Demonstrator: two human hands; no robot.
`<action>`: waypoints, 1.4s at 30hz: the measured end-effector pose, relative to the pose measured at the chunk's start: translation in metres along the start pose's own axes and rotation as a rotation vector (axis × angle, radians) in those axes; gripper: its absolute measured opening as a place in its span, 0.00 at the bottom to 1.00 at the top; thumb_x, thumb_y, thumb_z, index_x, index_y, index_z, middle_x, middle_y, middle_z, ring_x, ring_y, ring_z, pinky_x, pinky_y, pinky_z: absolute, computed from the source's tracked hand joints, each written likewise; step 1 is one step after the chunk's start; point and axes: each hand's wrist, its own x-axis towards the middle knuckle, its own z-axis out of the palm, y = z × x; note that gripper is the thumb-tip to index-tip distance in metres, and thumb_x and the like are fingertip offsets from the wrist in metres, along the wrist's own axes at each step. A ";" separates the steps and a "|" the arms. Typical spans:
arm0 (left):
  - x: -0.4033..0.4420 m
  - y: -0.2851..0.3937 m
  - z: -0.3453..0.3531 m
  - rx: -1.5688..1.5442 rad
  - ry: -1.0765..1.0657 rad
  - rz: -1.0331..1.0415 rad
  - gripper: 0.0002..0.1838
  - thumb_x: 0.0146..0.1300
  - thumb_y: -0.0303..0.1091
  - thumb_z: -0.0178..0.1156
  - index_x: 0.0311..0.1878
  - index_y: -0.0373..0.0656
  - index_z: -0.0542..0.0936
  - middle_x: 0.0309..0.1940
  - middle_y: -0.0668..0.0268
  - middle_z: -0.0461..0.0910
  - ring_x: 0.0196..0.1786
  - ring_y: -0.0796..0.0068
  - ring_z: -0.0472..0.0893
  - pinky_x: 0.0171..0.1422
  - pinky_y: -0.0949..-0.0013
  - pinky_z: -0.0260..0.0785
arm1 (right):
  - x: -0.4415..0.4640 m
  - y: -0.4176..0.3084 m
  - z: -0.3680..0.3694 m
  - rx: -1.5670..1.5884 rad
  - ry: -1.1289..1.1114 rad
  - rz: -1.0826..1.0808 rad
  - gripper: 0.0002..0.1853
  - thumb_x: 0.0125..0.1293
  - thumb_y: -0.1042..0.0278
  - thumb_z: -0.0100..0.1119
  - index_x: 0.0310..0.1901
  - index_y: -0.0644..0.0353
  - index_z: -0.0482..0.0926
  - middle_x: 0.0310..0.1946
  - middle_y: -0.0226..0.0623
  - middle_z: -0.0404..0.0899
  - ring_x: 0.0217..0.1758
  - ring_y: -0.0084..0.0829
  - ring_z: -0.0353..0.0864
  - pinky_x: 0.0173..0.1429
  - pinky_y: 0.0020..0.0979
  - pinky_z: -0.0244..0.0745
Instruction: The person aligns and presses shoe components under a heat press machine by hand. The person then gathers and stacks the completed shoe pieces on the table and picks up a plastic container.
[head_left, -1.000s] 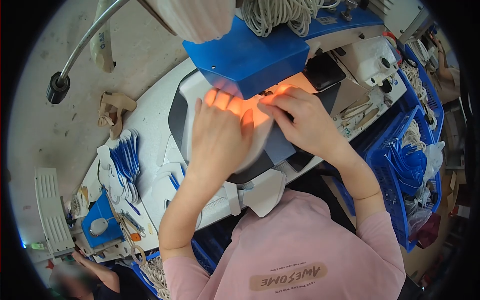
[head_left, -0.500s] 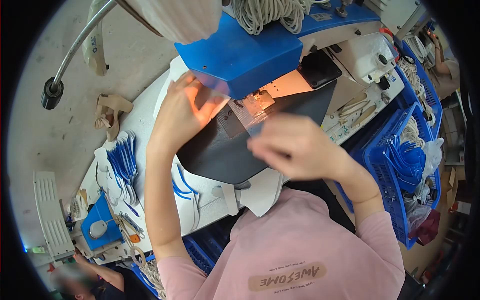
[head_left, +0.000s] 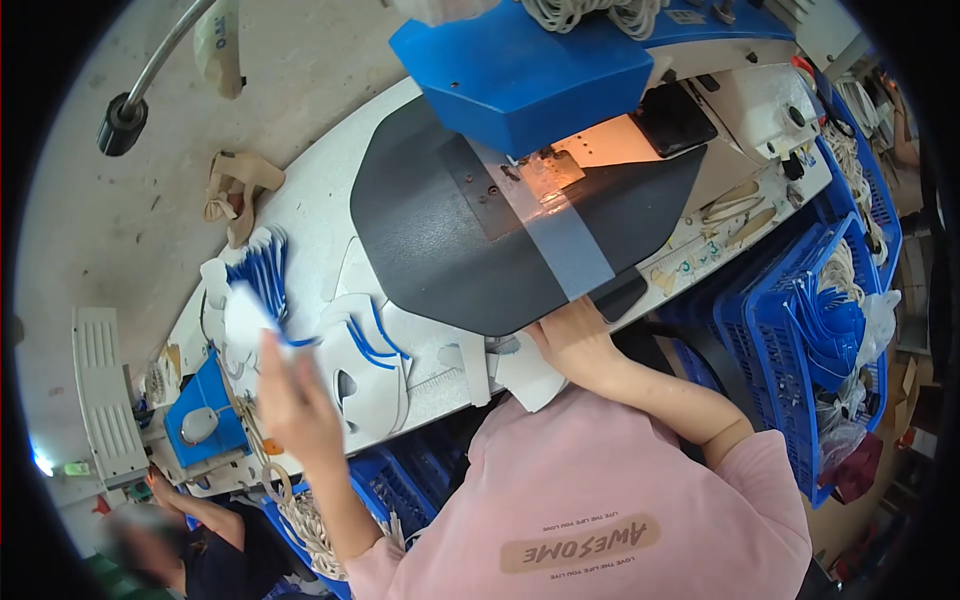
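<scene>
My left hand (head_left: 300, 405) pinches a white cut piece with a blue edge (head_left: 250, 318), blurred by motion, over the left part of the table. Just beyond it lies a fanned stack of similar blue-edged white pieces (head_left: 262, 262). My right hand (head_left: 572, 340) is at the front edge of the black board (head_left: 430, 240), its fingers mostly hidden under the board. A white piece (head_left: 535, 378) lies beside that hand, partly below the board. Above the board stands the blue sewing machine head (head_left: 530, 75), its lamp lighting the metal needle plate (head_left: 552, 175).
More blue-edged white pieces (head_left: 365, 345) lie left of the board. A black phone (head_left: 675, 118) rests behind it. Blue crates (head_left: 745, 340) stand on the right. A tan shoe-like piece (head_left: 235, 190) is on the floor. A co-worker (head_left: 215, 530) sits at lower left.
My left hand has left the machine head and swung toward me and left, now with a white piece. My right hand has dropped from over the board to its front edge.
</scene>
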 end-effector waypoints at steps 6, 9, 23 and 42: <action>-0.066 -0.017 0.065 0.088 -0.300 -0.004 0.18 0.66 0.30 0.58 0.57 0.34 0.77 0.58 0.47 0.75 0.61 0.48 0.74 0.65 0.55 0.65 | -0.010 -0.011 0.009 0.073 0.137 0.038 0.11 0.60 0.67 0.63 0.37 0.67 0.78 0.47 0.50 0.69 0.53 0.51 0.68 0.57 0.47 0.65; -0.038 0.018 0.080 -0.237 -0.327 0.053 0.18 0.63 0.29 0.61 0.55 0.35 0.78 0.57 0.47 0.75 0.59 0.47 0.74 0.64 0.56 0.66 | -0.010 -0.012 0.012 0.164 0.244 0.012 0.10 0.58 0.71 0.64 0.39 0.65 0.77 0.46 0.48 0.70 0.52 0.51 0.69 0.56 0.46 0.65; 0.050 0.075 -0.008 -1.068 -0.872 0.168 0.16 0.54 0.27 0.65 0.47 0.36 0.80 0.39 0.56 0.82 0.38 0.53 0.81 0.46 0.61 0.73 | -0.001 -0.053 -0.082 0.602 0.377 -0.234 0.11 0.54 0.83 0.63 0.40 0.65 0.79 0.24 0.40 0.78 0.23 0.39 0.77 0.28 0.32 0.70; 0.065 0.178 0.047 -0.433 -0.285 0.394 0.21 0.56 0.30 0.58 0.53 0.32 0.75 0.54 0.52 0.72 0.57 0.53 0.72 0.56 0.59 0.71 | 0.085 -0.014 -0.150 -0.083 0.104 -0.199 0.11 0.62 0.75 0.52 0.44 0.68 0.78 0.39 0.46 0.78 0.49 0.44 0.76 0.54 0.41 0.69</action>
